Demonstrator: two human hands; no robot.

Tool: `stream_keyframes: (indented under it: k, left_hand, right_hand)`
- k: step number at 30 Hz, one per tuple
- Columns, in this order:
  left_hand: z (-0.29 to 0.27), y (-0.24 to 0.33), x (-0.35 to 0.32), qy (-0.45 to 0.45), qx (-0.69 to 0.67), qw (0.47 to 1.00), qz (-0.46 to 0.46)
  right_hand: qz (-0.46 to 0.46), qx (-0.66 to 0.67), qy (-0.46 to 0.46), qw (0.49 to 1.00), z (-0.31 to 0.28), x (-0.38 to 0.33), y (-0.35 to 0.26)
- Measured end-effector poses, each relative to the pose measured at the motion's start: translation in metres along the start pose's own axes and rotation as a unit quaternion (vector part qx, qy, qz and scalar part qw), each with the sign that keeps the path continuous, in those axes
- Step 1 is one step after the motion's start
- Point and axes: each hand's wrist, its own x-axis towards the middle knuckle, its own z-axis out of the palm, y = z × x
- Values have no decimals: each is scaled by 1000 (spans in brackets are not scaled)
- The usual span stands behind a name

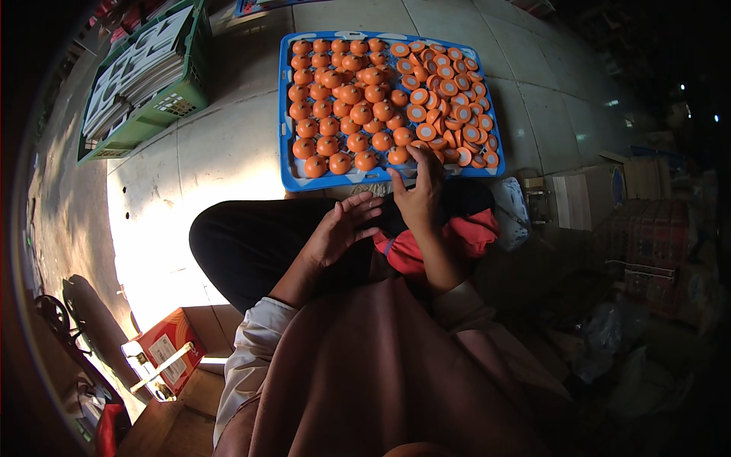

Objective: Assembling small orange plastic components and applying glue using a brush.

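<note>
A blue plastic tray [285, 164] lies in front of my knees. Its left part bears rows of small orange dome-shaped pieces [339, 162] with dark tips, some stacked on others. On the right, many similar orange pieces [459, 114] lie heaped and tilted, several with pale round discs showing on their flat sides. My right hand [420, 194] reaches over the tray's near edge, thumb and forefinger apart, fingertips beside the nearest orange pieces; whether it touches one I cannot tell. My left hand [346, 228] hovers above my lap, fingers spread, with nothing in it.
A green crate [183, 99] with stacked flat white sheets stands at the far left. A red cloth [472, 232] rests on my lap. Left of me sits a red-and-white carton [171, 354]. Cardboard blocks [579, 199] and a dim red crate [647, 236] are on the right.
</note>
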Motion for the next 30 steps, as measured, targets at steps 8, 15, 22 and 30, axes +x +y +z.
stream_keyframes:
  k: [8,15,22,30]
  left_hand:
    - [-9,-5,0,46,-40,997,42]
    - [-5,-7,-3,93,-16,995,27]
    - [-1,-12,0,37,-50,998,-10]
    - [0,-22,-3,-8,210,978,14]
  right_hand:
    - [24,69,-188,980,-36,-55,-11]
    - [62,66,-282,955,-40,-79,-14]
    - [34,255,-155,954,-12,-69,-12]
    - [189,295,-149,924,7,-88,-5]
